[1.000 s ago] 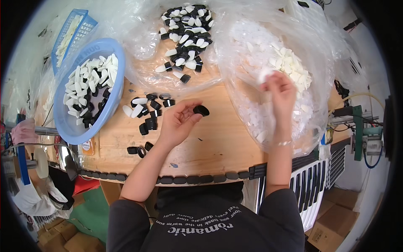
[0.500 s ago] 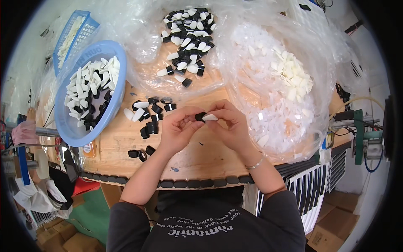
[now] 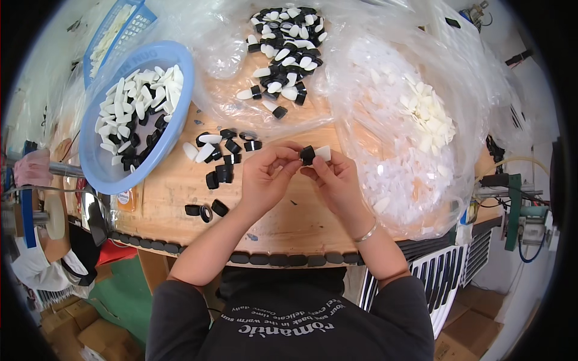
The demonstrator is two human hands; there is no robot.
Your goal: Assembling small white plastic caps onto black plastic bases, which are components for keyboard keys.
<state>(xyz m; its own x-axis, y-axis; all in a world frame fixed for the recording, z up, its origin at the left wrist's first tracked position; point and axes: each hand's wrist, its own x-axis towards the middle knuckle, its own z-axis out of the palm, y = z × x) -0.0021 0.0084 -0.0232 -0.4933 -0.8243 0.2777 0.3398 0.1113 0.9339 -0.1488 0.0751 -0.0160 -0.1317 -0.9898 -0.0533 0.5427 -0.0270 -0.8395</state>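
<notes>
Over the middle of the table, both hands meet at a short black cap (image 3: 307, 155) with a white tongue-shaped piece (image 3: 324, 153) at its right side. My left hand (image 3: 268, 177) pinches the cap's left edge with thumb and fingertips. The fingers of my right hand (image 3: 338, 180) are closed around the white piece and the cap's right side. How far the two parts fit into each other cannot be made out. Left of my hands lie several loose black caps (image 3: 224, 174), and a few white pieces (image 3: 205, 150) rest among them.
A blue basin (image 3: 185, 90) of white and black parts stands at left, a blue basket (image 3: 139, 27) behind it. A pile of joined black-and-white pieces (image 3: 289, 60) sits on clear plastic sheeting at the back. White pieces (image 3: 430, 117) lie on plastic at right.
The black cap and white piece have moved slightly right and up and turned, showing more of the cap. Both hands still grip them. The whole view has shifted a little.
</notes>
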